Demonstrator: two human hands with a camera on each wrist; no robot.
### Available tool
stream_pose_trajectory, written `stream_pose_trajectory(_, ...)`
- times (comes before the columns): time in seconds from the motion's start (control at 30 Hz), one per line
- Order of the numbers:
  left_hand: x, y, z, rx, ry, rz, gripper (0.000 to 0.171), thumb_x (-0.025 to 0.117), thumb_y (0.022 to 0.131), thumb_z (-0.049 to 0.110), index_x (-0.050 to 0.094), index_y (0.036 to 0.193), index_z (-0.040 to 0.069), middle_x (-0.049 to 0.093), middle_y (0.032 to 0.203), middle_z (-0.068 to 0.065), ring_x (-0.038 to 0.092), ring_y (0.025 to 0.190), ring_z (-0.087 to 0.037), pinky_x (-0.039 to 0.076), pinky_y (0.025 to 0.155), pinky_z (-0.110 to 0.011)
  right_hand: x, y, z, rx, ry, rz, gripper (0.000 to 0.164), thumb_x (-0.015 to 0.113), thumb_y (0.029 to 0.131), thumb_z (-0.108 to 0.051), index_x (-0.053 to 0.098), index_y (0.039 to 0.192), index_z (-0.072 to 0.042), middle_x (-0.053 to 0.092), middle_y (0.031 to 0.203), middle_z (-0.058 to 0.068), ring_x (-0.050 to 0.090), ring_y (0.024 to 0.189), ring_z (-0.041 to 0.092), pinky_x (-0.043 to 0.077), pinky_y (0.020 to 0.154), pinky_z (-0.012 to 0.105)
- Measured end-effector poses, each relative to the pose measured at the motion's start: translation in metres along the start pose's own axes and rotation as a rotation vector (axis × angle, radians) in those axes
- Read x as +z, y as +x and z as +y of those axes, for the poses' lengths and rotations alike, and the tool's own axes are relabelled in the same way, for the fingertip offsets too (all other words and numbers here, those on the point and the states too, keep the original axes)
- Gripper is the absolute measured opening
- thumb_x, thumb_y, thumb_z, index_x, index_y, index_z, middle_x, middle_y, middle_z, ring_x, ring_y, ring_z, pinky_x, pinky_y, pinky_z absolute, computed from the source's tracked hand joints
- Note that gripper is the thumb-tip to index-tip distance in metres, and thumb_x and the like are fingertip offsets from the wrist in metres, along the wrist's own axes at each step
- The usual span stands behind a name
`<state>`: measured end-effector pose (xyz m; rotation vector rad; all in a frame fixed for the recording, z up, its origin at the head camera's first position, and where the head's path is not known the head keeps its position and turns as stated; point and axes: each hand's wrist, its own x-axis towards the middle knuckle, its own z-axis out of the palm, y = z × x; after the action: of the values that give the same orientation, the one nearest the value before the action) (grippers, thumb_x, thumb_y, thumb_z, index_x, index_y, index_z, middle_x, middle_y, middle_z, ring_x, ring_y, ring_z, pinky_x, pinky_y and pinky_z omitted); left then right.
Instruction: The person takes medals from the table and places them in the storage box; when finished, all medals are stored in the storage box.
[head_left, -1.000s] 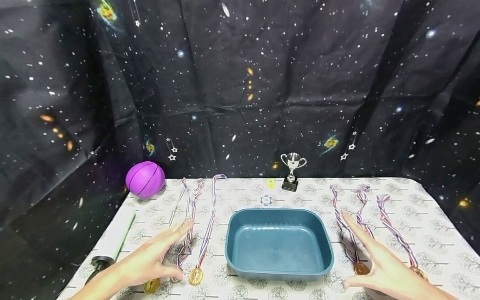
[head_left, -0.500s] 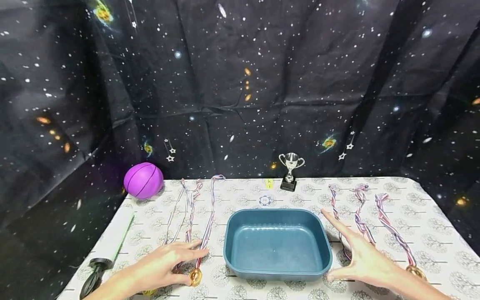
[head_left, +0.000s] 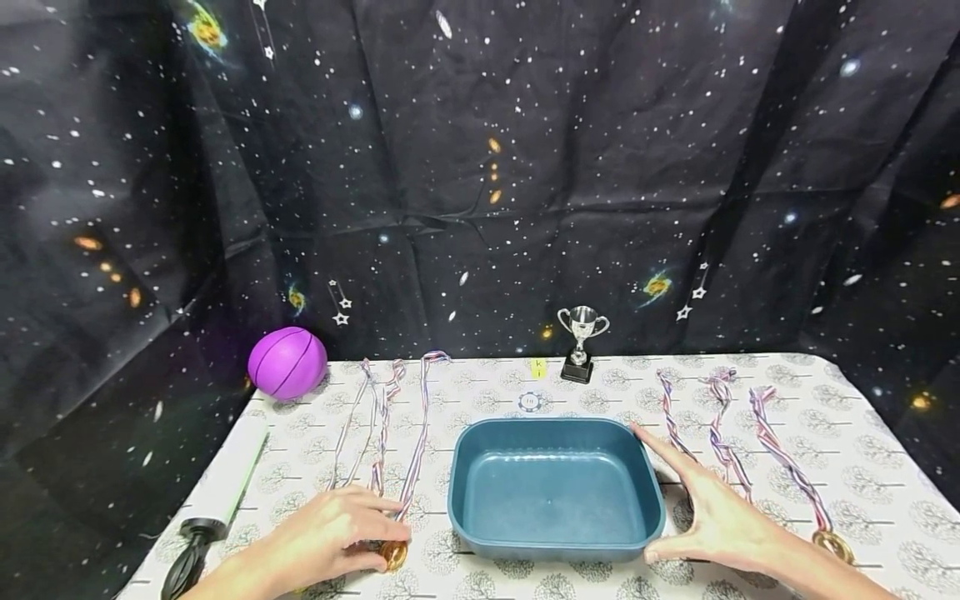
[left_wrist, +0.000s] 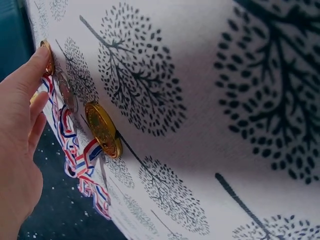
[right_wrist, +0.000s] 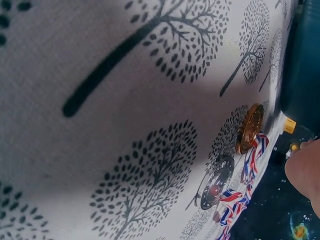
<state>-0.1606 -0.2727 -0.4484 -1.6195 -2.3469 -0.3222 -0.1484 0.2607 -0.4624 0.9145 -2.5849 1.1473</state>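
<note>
My left hand [head_left: 330, 533] is low at the left, its thumb and fingertips pinching the edge of a gold medal [head_left: 395, 554] on a red, white and blue ribbon. In the left wrist view, a silver medal [left_wrist: 66, 92] and another gold medal [left_wrist: 103, 130] lie beside that hand. My right hand [head_left: 720, 525] has thumb and forefinger spread at the right side of a teal basin [head_left: 555, 550]. A bronze medal [right_wrist: 250, 129] and a silver medal [right_wrist: 218, 182] lie near it in the right wrist view.
A gold medal [head_left: 832, 546] lies at the far right. Behind the basin stand a silver trophy cup [head_left: 581, 342], a yellow note [head_left: 538, 367] and a round chip [head_left: 530, 402]. At left are a purple ball [head_left: 288, 363] and a hand pump [head_left: 225, 475]. A starry cloth [head_left: 480, 183] hangs behind.
My left hand has come down and rightward onto the gold medal and pinches it. My right hand has moved left from the medals to the basin's right side.
</note>
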Motion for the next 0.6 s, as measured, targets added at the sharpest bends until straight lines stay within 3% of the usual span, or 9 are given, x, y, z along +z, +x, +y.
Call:
stream_pose_trajectory(0.17, 0.0013, 0.0041, -0.0005, 0.011, 0.035, -0.006, 0.036, 0.089, 0.085, 0.037, 0.078, 0.118, 0.029, 0.075, 0.118, 0.016, 0.069, 0.11, -0.007, 0.057, 0.091, -0.031, -0.0014, -0.0002, -0.0013, 0.01, -0.016, -0.005, 0.142, 0.105, 0.057, -0.045, 0.024, 0.171, -0.02, 0.039, 0.168, 0.015, 0.033, 0.153, 0.008, 0.021, 0.115, 0.015)
stream_pose_trajectory(0.33, 0.0032, 0.0056, -0.0043, 0.014, 0.006, 0.016, 0.033, 0.089, 0.085, 0.039, 0.079, 0.115, 0.03, 0.073, 0.112, 0.022, 0.065, 0.105, -0.003, 0.054, 0.09, -0.025, -0.0022, -0.001, -0.0052, 0.019, -0.029, -0.004, 0.139, 0.104, 0.06, -0.046, 0.024, 0.171, -0.022, 0.039, 0.169, 0.011, 0.033, 0.151, 0.006, 0.02, 0.114, 0.014)
stream_pose_trajectory(0.6, 0.0049, 0.005, -0.0092, -0.002, -0.194, 0.055, 0.025, 0.089, 0.086, 0.026, 0.08, 0.109, 0.026, 0.073, 0.105, 0.019, 0.066, 0.096, 0.002, 0.053, 0.087, -0.016, -0.0014, -0.0003, -0.0043, 0.014, -0.029, -0.013, 0.138, 0.103, 0.061, -0.047, 0.025, 0.171, -0.019, 0.037, 0.169, 0.016, 0.032, 0.153, 0.006, 0.022, 0.115, 0.016)
